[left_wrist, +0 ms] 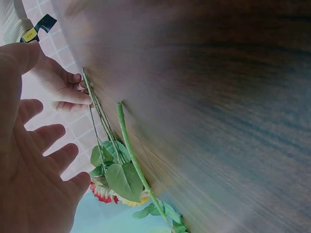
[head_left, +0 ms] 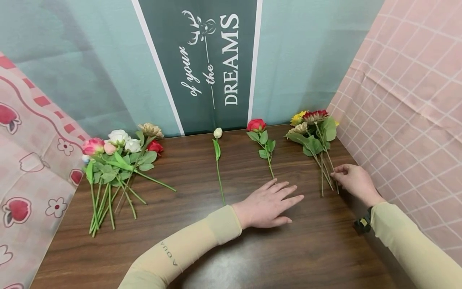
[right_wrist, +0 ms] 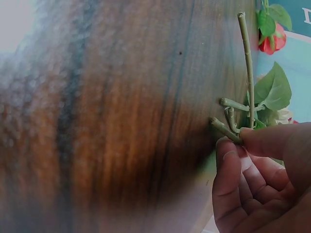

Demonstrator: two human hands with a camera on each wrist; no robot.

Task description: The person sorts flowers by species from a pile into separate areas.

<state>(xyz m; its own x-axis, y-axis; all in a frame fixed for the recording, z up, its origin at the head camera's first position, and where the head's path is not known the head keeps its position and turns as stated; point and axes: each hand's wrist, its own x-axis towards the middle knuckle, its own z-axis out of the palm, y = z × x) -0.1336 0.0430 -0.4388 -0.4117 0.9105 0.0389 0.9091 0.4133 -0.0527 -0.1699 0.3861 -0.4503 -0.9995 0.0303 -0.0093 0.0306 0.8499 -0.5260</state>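
Observation:
My left hand [head_left: 285,197] lies flat on the brown table [head_left: 223,249] with its fingers spread, just below the stem end of a single red rose [head_left: 257,125]. In the left wrist view that hand [left_wrist: 48,141] is open and holds nothing, with the rose stem [left_wrist: 131,150] beyond it. My right hand [head_left: 336,173] pinches the stem ends of the bunch of yellow and red flowers [head_left: 313,128] at the right. The right wrist view shows thumb and finger [right_wrist: 228,150] closed on one green stem [right_wrist: 224,129]. A white bud [head_left: 217,132] lies left of the rose.
A bigger pile of pink, white and red flowers [head_left: 119,158] lies at the table's left. A teal backdrop with white lettering [head_left: 213,60] stands behind, a pink checked cloth [head_left: 408,100] at the right, a patterned cloth [head_left: 32,168] at the left.

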